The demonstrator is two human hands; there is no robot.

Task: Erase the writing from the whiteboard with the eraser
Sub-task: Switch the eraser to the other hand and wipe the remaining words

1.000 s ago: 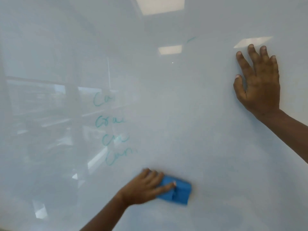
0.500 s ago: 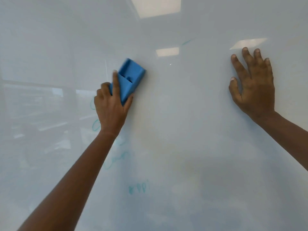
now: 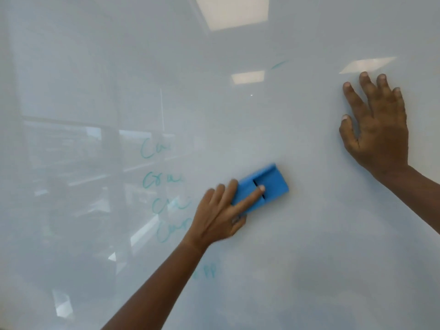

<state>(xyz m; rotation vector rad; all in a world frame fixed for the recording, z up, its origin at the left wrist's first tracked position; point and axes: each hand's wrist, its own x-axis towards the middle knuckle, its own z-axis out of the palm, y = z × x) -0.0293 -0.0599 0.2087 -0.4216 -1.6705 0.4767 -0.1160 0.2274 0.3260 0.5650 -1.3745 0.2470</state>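
Observation:
A glossy whiteboard (image 3: 297, 246) fills the view. My left hand (image 3: 217, 216) presses a blue eraser (image 3: 273, 184) flat against it near the middle, fingers spread over the eraser's back. Teal handwriting (image 3: 164, 179) runs in several short lines just left of that hand, with a small faint teal mark (image 3: 207, 273) below my forearm and a short teal stroke (image 3: 278, 65) higher up. My right hand (image 3: 378, 129) lies flat on the board at the right, fingers apart, holding nothing.
The board mirrors ceiling light panels (image 3: 234, 13) at the top and windows (image 3: 78, 148) on the left. Nothing else stands in front of the board.
My left hand swept the eraser from low on the board up to the upper left, then down and right to the middle. My right hand stayed planted.

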